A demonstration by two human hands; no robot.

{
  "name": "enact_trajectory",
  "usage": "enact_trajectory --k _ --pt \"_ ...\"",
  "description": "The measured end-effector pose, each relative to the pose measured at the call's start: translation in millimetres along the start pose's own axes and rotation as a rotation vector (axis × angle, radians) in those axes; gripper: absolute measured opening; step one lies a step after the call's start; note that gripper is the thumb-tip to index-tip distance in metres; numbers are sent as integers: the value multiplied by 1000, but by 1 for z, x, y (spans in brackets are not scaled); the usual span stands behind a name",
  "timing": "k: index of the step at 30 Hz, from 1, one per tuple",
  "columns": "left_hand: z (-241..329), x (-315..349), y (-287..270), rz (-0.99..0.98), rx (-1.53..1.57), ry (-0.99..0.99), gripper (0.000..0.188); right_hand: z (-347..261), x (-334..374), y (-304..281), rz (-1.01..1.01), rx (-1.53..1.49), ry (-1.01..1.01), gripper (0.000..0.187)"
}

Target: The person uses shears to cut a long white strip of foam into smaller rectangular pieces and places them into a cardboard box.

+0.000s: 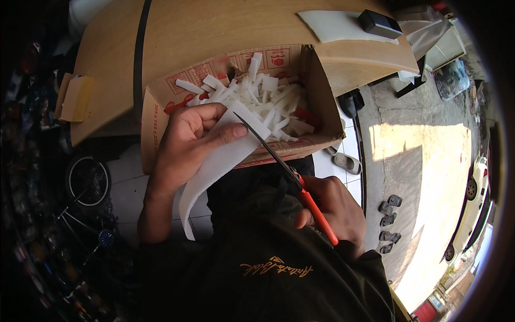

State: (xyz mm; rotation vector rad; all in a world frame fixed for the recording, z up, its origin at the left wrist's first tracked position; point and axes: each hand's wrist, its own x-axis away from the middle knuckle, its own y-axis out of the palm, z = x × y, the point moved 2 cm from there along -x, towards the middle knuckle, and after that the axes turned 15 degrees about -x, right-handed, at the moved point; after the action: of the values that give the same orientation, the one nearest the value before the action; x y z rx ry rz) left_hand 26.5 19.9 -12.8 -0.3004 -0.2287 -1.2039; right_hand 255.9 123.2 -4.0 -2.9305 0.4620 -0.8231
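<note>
1. My left hand [185,145] pinches the long, flat white foam strip [221,160] between thumb and fingers, its upper end over the brown cardboard box [292,154] of small white pieces [256,99].
2. The strip's long axis slants from upper right to lower left, its tail curving downward.
3. My right hand [337,203] grips the red-handled metal scissors [315,210], blades pointing up-left across the strip.

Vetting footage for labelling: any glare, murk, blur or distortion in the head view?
Head view, right: sunlit ground nearly blown out; head view, left: murky, wheel dim; head view, rim: falls to black; head view, top: table looks bowed; head view, centre: carton's far wall has a smeared patch, scissors and white strip read clearly.
</note>
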Motion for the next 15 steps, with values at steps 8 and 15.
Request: enact_trajectory --k 8,15 --pt "0 -1 -4 -11 -44 -22 24 -19 -2 0 96 55 18 49" --pt "-1 -3 -5 -27 -57 -46 27 -14 -4 -1 139 45 53 21"
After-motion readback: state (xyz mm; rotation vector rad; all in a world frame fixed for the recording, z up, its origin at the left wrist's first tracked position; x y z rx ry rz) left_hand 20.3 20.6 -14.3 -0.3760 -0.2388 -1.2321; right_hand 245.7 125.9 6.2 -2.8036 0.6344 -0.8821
